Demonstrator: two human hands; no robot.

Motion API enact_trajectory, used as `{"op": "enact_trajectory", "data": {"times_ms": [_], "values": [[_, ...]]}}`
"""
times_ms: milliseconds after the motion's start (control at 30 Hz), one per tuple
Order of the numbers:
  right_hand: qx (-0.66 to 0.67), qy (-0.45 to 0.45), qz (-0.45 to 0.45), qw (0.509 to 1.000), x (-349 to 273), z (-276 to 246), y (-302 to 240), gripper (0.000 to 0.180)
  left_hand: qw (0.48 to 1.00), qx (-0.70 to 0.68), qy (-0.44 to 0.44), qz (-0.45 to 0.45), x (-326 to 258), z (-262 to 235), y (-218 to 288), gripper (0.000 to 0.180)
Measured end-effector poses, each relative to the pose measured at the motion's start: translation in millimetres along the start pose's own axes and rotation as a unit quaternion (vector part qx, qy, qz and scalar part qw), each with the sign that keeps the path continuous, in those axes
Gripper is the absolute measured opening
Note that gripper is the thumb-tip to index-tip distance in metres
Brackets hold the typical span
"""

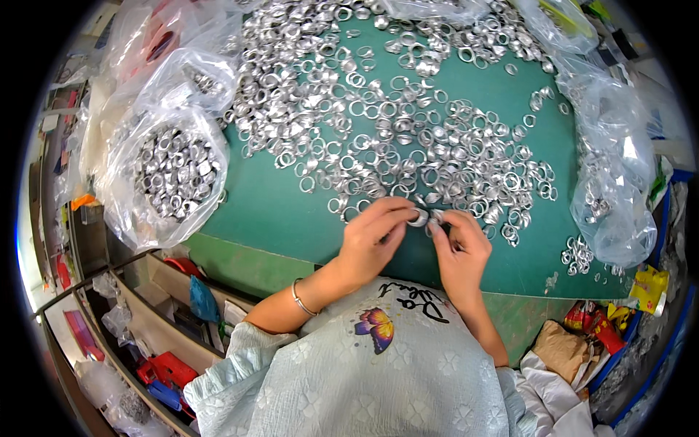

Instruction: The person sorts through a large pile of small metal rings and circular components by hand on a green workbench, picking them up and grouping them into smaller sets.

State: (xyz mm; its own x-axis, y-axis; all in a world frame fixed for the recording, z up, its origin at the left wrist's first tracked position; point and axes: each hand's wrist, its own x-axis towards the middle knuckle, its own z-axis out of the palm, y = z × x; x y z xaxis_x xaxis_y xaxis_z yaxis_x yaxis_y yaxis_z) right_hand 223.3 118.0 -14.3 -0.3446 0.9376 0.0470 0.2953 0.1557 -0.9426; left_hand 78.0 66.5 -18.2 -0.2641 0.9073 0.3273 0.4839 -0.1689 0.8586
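Both my hands meet over the near edge of a green table mat (277, 218), just in front of a wide spread of silver metal rings (393, 135). My left hand (375, 237) pinches one silver ring (418, 217) between thumb and fingertips. Close beside it, my right hand (463, 247) has its thumb and forefinger closed on another silver ring (435, 217). The two rings are very near each other; whether they touch I cannot tell. A thin metal bangle (297, 297) circles my left wrist.
An open clear plastic bag of rings (175, 175) sits at the left. More clear bags (615, 182) line the right edge, near a small ring pile (577, 255). Below left stands an open drawer (175, 306); at lower right lie colourful packets (648, 289).
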Motion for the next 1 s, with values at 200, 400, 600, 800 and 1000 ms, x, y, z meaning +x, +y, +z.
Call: {"op": "enact_trajectory", "data": {"times_ms": [200,400,600,800,1000], "values": [[-0.22,-0.013,-0.082,0.972,3,-13,-8,0.014,0.975,0.194,-0.099,-0.029,11,-10,-2,0.034],[-0.248,0.189,-0.015,0.95,13,-72,8,0.013,0.966,0.182,-0.153,0.097,45,21,12,0.043],[-0.315,0.172,0.032,0.933,16,-90,13,0.014,0.909,0.277,-0.264,0.168,64,50,10,0.045],[-0.366,0.159,-0.01,0.917,35,-83,18,0.011,0.905,0.247,-0.305,0.162,55,26,12,0.027],[-0.291,0.157,-0.017,0.944,33,-92,27,0.009,0.954,0.192,-0.197,0.12,63,38,25,0.021]]}}
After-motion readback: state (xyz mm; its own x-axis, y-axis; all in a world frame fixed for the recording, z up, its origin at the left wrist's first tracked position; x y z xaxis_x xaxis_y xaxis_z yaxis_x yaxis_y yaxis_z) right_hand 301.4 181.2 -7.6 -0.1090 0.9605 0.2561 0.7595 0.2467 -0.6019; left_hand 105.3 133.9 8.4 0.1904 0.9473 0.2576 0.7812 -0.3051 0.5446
